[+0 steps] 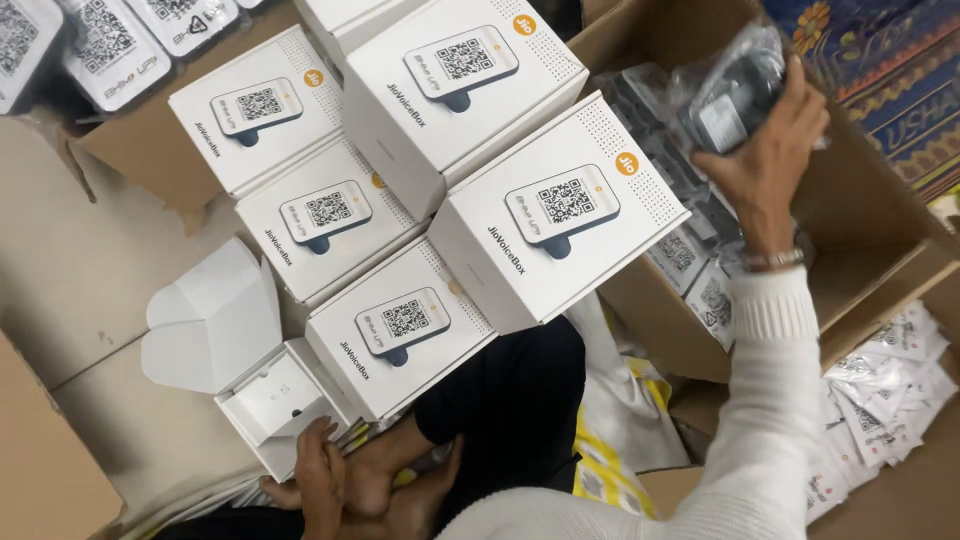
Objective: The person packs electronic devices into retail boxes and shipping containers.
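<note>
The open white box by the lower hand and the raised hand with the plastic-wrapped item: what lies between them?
In the head view, closed white boxes, stacked close together, fill the stretch between the open white box and the right hand.

Five closed white square boxes (440, 190) lie packed together at centre, each lid printed with a small grey device picture and an orange dot. An open white box (275, 400) with raised flap sits lower left. A brown cardboard carton (870, 200) at right holds clear plastic pouches (690, 260); one dark-filled pouch (730, 90) sits in the right hand (770, 150). Flat white sachets (880, 390) pile at far right.
</note>
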